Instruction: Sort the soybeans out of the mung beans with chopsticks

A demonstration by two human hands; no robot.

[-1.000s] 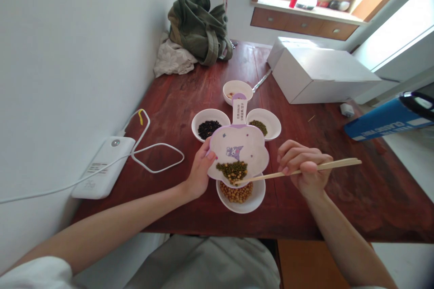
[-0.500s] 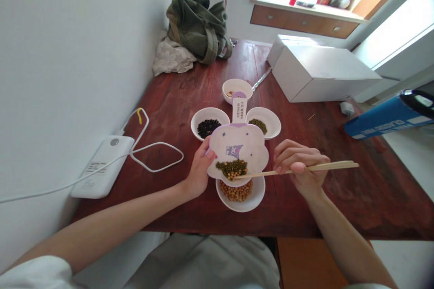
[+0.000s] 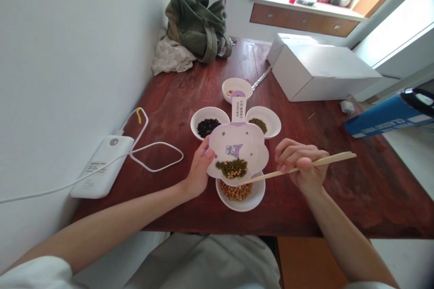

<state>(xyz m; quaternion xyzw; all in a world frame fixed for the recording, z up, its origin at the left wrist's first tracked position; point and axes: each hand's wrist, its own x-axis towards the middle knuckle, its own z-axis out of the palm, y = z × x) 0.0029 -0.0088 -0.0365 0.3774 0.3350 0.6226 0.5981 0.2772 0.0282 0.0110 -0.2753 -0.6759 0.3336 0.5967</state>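
Observation:
My left hand [image 3: 199, 169] grips the left rim of a flower-shaped plate [image 3: 252, 146] with a purple edge and a labelled handle. Green beans [image 3: 228, 165] mixed with some yellow-brown beans lie at the plate's near side. The plate is held over a white bowl [image 3: 259, 193] of yellow-brown beans [image 3: 236, 192], hiding part of it. In my right hand [image 3: 301, 162], closed, are wooden chopsticks [image 3: 334, 158], their tips by the plate's near rim. Behind the plate stand a bowl of black beans [image 3: 208, 127], a bowl of green beans [image 3: 258, 125] and a third white bowl [image 3: 237, 85] with pale pieces.
A power bank [image 3: 103, 167] with a white cable [image 3: 159, 144] lies on the left. Farther back are a green bag [image 3: 195, 27] and a white box [image 3: 325, 72]. A blue bottle [image 3: 386, 115] and a small white plug [image 3: 346, 107] are at the right.
The chopstick tips have moved from the beans on the plate down to its near rim, and the chopsticks tilt more steeply. The plate and my left hand stay nearly in place.

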